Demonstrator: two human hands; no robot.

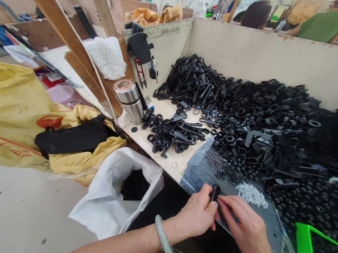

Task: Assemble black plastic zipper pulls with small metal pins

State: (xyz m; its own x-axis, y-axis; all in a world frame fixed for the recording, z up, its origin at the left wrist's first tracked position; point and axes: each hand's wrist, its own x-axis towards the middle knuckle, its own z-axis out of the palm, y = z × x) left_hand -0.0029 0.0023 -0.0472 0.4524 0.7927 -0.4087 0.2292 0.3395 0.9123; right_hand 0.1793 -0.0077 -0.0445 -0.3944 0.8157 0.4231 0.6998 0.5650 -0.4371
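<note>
- I see the left hand (196,213) with its fingers curled snugly around a black plastic part (215,192), the part's rounded end poking up past the thumb.
- On my feed the right hand (247,225) is just to the right, fingertips drawn close together at the near side of that part; I cannot tell whether they grip it or something small.
- Both hands are at the near edge of the bench (171,165), by a dark blue cloth (194,175).
- On the cloth I make out silver screws (252,194) just beyond the right hand, with small dark pieces (224,167) farther off.
- Farther left lies a small heap of black handles (177,133), near a steel flask (130,102).
- A larger black pile (260,101) spreads across the far and right side.
- Near left, a white sack (105,208) stands open; near right, I see a green frame (303,238).
</note>
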